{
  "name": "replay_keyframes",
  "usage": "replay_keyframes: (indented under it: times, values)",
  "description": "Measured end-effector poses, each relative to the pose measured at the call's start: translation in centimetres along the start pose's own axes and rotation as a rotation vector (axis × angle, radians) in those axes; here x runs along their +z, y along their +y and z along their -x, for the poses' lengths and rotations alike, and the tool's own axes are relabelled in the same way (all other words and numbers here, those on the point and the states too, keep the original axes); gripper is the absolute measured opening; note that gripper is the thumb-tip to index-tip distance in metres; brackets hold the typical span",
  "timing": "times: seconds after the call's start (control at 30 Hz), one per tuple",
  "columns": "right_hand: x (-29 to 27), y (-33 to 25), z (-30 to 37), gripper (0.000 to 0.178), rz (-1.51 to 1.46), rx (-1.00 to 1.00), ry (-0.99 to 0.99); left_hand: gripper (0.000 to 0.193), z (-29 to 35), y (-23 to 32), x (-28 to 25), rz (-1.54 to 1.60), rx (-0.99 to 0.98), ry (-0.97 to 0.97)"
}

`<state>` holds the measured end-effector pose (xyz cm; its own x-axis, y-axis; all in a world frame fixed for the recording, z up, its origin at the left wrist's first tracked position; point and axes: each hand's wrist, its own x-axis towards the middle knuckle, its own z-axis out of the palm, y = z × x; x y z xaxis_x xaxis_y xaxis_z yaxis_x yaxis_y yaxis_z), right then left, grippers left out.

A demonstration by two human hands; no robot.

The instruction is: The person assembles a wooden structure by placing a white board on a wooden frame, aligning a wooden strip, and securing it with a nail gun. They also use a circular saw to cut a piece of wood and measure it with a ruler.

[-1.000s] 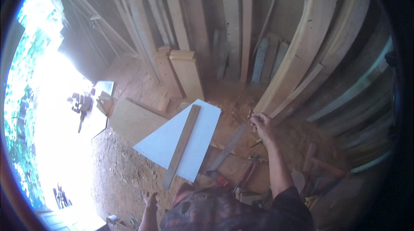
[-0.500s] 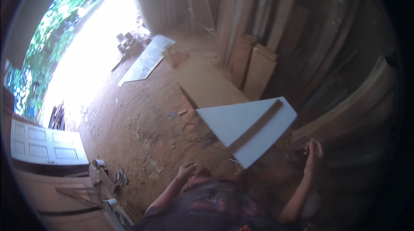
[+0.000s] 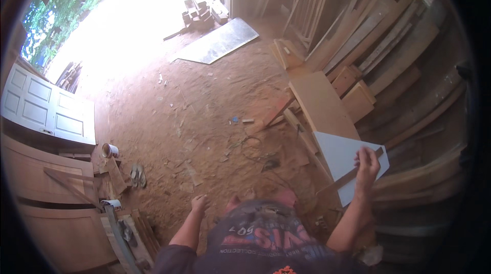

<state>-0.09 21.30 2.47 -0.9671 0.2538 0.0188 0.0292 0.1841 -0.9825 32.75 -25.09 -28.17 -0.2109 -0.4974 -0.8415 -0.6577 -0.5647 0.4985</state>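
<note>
My right hand (image 3: 366, 161) is raised in front of a white angled panel (image 3: 339, 151), hiding part of it. Its fingers are curled together; whether something small is between them cannot be made out. A narrow brown wooden strip (image 3: 348, 177) crosses the panel slantwise, one end sticking out past the panel's near-left edge. The panel overlaps the near end of a wide brown board (image 3: 325, 101). At my left side, my left hand (image 3: 199, 202) hangs over the dirt floor, closed in a fist with nothing visible in it.
Timber planks (image 3: 388, 33) lean along the right wall. A pale flat sheet (image 3: 220, 41) lies on the floor near the bright doorway, by a pile of wood blocks (image 3: 197, 16). To the left are a white panelled door (image 3: 48, 103), a bucket (image 3: 110, 151) and sandals (image 3: 137, 176).
The view has swung left, so the panel and board appear farther right. My right hand, formerly beside the panel, now overlaps it. My left hand remains low at my side.
</note>
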Motion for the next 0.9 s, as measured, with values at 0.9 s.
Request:
replay_keyframes:
  times: [0.9]
  values:
    - [66.2,-4.6,-26.6,0.012,-0.039,-0.021,-0.878,0.018,-24.8,34.7,9.1,0.673,-0.114,0.069]
